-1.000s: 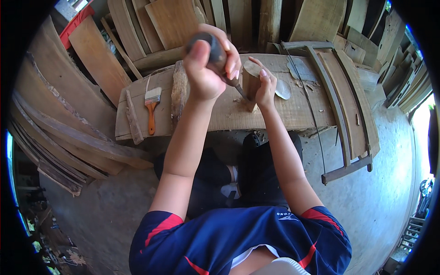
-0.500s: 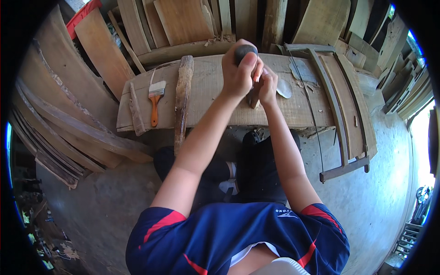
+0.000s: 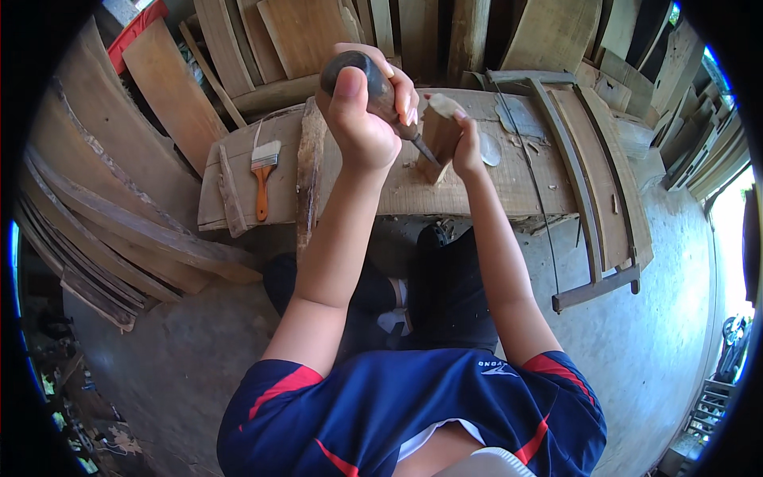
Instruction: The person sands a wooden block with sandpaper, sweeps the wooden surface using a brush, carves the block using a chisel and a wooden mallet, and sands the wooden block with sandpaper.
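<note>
- Left hand (image 3: 362, 119): closed round the handle of a chisel-like tool (image 3: 407, 129); thumb up near the dark butt end, fingers wrapped along the shaft. Grip narrow, full on the handle.
- Tool angle: tilted, blade running down and to the right; tip at the lower part of the wood block (image 3: 439, 131). Cannot tell whether the edge touches or bites.
- Right hand (image 3: 467, 147): holds the block from its right side near the top, thumb on the near side, a fingertip showing beyond the top.
- Block: stands on end, slightly tilted, on the thick wooden bench (image 3: 381, 187), between both hands.
- Right of the block, on the bench: a pale round disc (image 3: 490, 149), just beside the right hand; farther off, a flat translucent piece (image 3: 520, 118) near scattered shavings.
- Right end: a wooden frame saw (image 3: 594, 292), one end overhanging the near edge.
- Left end: a brush (image 3: 262, 191) with an orange handle, between a thin wood strip (image 3: 230, 191) and a rough-edged stick (image 3: 310, 171).
- Behind the bench: upright boards (image 3: 306, 40).
</note>
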Available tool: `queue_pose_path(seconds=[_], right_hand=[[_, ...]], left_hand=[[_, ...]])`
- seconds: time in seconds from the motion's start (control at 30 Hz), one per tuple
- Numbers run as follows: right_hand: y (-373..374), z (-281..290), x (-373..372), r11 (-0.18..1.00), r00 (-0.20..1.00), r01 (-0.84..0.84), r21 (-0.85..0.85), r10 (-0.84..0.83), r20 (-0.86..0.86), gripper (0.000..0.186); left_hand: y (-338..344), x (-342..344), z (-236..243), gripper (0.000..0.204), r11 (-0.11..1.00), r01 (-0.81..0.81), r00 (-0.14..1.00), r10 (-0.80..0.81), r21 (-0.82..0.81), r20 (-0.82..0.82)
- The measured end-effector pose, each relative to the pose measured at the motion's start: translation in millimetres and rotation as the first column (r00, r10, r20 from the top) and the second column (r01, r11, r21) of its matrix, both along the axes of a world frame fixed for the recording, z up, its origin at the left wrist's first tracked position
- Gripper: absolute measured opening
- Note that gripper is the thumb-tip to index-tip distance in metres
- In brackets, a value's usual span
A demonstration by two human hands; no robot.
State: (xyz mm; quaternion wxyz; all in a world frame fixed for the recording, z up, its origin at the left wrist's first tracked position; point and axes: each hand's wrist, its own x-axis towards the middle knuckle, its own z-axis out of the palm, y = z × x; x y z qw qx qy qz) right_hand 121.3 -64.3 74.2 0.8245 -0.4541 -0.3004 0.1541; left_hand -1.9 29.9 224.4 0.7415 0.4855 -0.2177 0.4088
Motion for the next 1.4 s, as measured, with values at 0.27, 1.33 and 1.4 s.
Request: queue_pose_path(seconds=[0.27, 1.33, 1.4], right_hand=[[-3, -16, 16, 0.999, 0.993, -0.039, -0.011, 0.038, -0.116, 0.055], [1, 7, -20, 0.999, 0.997, 0.020, -0.047, -0.023, -0.075, 0.042], [-1, 7, -18, 0.998, 0.998, 0.044, -0.044, -0.047, -0.049, 0.041]], left_hand=[[0, 7, -1, 0.047, 0.994, -0.113, 0.990, 0.113, -0.004, -0.083], [-1, 10, -44, 0.047, 0.997, 0.066, 0.994, -0.069, -0.031, -0.085], [-3, 2, -20, 0.051, 0.997, 0.080, 0.997, -0.080, 0.007, -0.022]])
